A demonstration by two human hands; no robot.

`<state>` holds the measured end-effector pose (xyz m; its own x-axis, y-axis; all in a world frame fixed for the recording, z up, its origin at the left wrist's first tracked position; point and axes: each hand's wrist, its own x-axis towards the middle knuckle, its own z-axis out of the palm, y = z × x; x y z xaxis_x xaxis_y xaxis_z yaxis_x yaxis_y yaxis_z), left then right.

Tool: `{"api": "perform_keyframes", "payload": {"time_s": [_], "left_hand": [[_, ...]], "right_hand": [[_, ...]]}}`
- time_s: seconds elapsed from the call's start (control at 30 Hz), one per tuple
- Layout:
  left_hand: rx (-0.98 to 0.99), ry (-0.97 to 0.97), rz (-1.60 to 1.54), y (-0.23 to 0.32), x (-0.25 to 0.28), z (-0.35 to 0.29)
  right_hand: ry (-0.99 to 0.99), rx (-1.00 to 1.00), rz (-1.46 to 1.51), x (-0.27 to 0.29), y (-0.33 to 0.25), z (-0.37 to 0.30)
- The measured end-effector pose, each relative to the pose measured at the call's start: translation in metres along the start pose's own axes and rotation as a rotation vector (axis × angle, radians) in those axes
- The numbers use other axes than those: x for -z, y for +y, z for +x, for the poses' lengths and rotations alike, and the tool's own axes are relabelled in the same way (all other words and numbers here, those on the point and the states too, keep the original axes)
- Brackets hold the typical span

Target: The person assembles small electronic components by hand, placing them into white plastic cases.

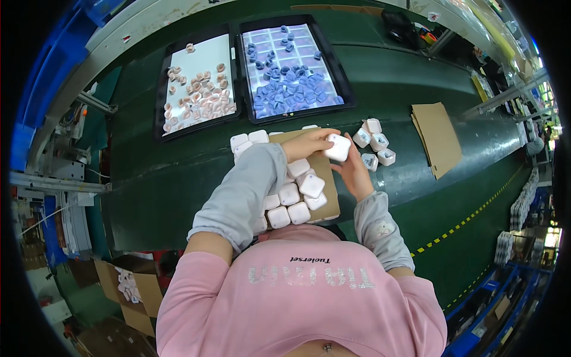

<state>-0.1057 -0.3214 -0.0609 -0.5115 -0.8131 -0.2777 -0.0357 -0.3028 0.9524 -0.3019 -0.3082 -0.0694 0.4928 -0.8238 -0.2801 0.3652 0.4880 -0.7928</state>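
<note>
Between my two hands is a small white rounded-square box [337, 148], its pale top facing up. My left hand [304, 144] is closed on its left side, thumb and fingers at the edge. My right hand [355, 174] holds the opposite side, its fingers pointing up along the box. Beneath them, several more white rounded boxes [289, 194] lie in rows and loosely stacked on a brown cardboard sheet [331, 202]. Just right of my hands stand several opened white boxes [379, 141] with light blue insides.
Farther back, one black tray [238, 98] holds pale pink small pieces [208, 98]; the other black tray [350, 89] holds blue ones [294, 89]. Folded cardboard [437, 137] lies at the right of the dark green table [160, 196]. A carton [143, 291] stands low at the left.
</note>
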Motion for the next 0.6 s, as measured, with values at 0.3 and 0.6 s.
{"api": "perform_keyframes", "payload": {"time_s": [0.3, 0.6], "left_hand": [[-0.384, 0.281, -0.097, 0.021, -0.048, -0.041], [-0.369, 0.502, 0.455, 0.04, -0.049, -0.067]], "right_hand": [[0.017, 0.297, -0.359, -0.037, -0.024, -0.013], [0.11, 0.632, -0.948, -0.065, -0.013, -0.026]]}}
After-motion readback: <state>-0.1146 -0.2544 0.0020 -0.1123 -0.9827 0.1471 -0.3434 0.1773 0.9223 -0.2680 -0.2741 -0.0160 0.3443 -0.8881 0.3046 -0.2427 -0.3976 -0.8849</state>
